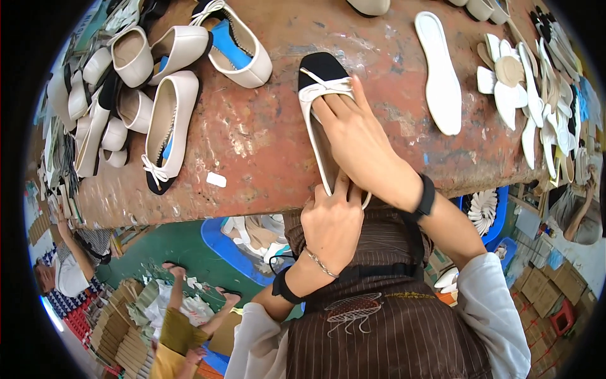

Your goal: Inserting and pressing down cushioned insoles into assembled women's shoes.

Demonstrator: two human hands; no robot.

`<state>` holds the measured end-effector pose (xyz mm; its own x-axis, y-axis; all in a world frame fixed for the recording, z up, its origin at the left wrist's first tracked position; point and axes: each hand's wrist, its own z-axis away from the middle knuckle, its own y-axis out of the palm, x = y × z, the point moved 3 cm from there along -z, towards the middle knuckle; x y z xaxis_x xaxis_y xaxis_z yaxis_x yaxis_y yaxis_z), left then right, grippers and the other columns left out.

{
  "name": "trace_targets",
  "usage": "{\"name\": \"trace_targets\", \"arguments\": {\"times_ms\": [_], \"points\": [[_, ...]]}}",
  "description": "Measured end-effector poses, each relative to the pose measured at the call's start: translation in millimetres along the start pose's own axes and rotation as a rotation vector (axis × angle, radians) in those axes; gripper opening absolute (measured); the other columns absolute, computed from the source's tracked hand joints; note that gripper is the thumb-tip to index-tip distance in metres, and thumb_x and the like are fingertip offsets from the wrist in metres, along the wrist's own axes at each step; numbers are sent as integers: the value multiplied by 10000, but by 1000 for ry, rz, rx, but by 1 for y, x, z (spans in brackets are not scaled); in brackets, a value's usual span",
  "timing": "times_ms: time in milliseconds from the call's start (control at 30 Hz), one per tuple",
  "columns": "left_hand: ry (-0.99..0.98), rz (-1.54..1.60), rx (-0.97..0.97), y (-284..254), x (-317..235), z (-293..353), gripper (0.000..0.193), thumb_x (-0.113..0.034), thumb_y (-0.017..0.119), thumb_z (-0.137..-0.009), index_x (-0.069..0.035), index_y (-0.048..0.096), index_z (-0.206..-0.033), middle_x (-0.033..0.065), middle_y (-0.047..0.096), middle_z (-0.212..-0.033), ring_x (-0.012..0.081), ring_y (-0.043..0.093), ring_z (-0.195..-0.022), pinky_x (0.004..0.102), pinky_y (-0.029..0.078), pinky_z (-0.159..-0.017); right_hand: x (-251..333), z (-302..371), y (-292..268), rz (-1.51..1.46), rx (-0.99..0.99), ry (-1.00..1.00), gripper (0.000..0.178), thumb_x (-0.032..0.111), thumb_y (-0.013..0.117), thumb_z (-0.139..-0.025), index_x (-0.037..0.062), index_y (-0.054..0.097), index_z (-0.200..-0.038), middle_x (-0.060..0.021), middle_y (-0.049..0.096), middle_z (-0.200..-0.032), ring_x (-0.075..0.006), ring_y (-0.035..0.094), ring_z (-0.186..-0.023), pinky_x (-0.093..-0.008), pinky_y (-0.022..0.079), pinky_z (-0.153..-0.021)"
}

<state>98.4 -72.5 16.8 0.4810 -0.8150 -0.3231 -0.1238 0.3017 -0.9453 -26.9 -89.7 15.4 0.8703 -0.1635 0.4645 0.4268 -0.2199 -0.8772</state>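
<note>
A cream ballet flat (pixel 322 71) with a black toe cap and a white bow lies on the worktable in front of me, toe pointing away. My right hand (pixel 358 142) reaches over it, its fingers tucked into the opening just behind the bow and its thumb along the outer side. At the heel end, my left hand (pixel 332 222) has its fingers curled over the back rim. The two hands hide most of the shoe's inside and its heel. To the right lies a white insole (pixel 440 76), touched by neither hand.
The worn reddish worktable (pixel 252 164) ends just in front of my apron. Many cream flats (pixel 173 120) crowd its left side. Fanned white insoles (pixel 505 82) lie at the right. Below the edge stand blue tubs (pixel 237 256) of shoe parts. Another person (pixel 183 335) is at the lower left.
</note>
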Motion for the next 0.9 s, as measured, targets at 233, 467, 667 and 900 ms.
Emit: {"name": "trace_targets", "arguments": {"times_ms": [233, 467, 667, 900], "points": [[34, 6, 17, 1, 3, 1, 223, -139, 683, -704, -19, 723, -887, 76, 667, -1177, 259, 624, -765, 337, 569, -578, 9, 5, 1, 163, 65, 12, 416, 66, 515, -837, -145, 541, -1194, -319, 566, -1224, -432, 548, -1209, -623, 226, -1156], [-44, 66, -4, 2, 5, 3, 287, -189, 767, -707, -68, 721, -963, 90, 626, -927, 293, 633, -820, 401, 564, -616, 15, 12, -8, 72, 194, 24, 676, 32, 536, -791, -200, 340, -1395, -420, 386, -1412, -512, 358, -1385, -625, 149, -1183], [22, 52, 69, 5, 5, 7, 219, -200, 765, -713, -84, 735, -896, 66, 628, -958, 302, 626, -834, 399, 554, -616, -1, -6, 21, 322, -15, 30, 399, 108, 496, -883, -75, 541, -1236, -242, 614, -1150, -382, 584, -1145, -624, 208, -1160], [76, 164, -53, -31, 15, -7, 229, -191, 789, -696, -82, 753, -894, 77, 689, -1000, 286, 657, -850, 406, 560, -687, -8, -19, 11, 192, 355, -31, 324, 98, 568, -841, -51, 641, -1120, -234, 668, -1048, -395, 626, -1117, -687, 172, -1148]]}}
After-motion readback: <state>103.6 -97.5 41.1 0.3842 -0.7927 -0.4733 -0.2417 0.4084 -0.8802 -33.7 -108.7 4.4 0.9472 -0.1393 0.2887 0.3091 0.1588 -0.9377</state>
